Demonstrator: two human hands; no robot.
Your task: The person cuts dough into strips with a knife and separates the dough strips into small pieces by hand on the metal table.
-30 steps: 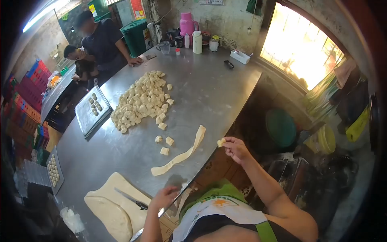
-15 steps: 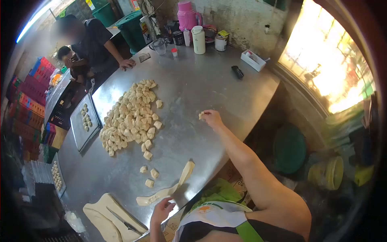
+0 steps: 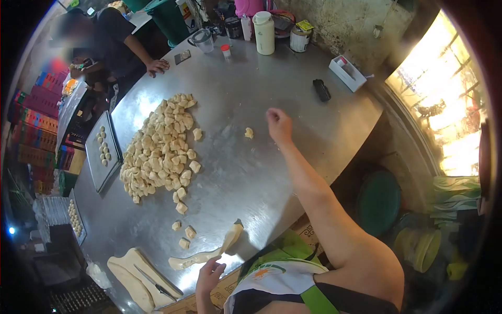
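My right hand [image 3: 280, 124] is over the metal table [image 3: 230, 172] with its fingers curled; whether anything is in it is hidden. Just left of it a small dough scrap [image 3: 249, 133] lies on the table, apart from the hand. My left hand [image 3: 210, 273] is near the front edge with fingers apart, beside a dough strip [image 3: 201, 257]. A large heap of cut dough pieces [image 3: 159, 149] covers the left middle, and a few loose pieces [image 3: 190, 232] lie nearer me. A knife [image 3: 151, 280] rests on a dough sheet [image 3: 128, 277] at the lower left.
Trays with dough balls [image 3: 99, 175] stand at the left edge. Along the back are a measuring jug [image 3: 203, 41], a cream flask [image 3: 264, 34], a can [image 3: 299, 39], a white box [image 3: 347, 73] and a black object [image 3: 321, 90]. A person [image 3: 112, 42] leans on the far left edge.
My right hand has moved from beyond the right table edge to over the table, and the dough scrap it held now lies on the table. The camera view has shifted.
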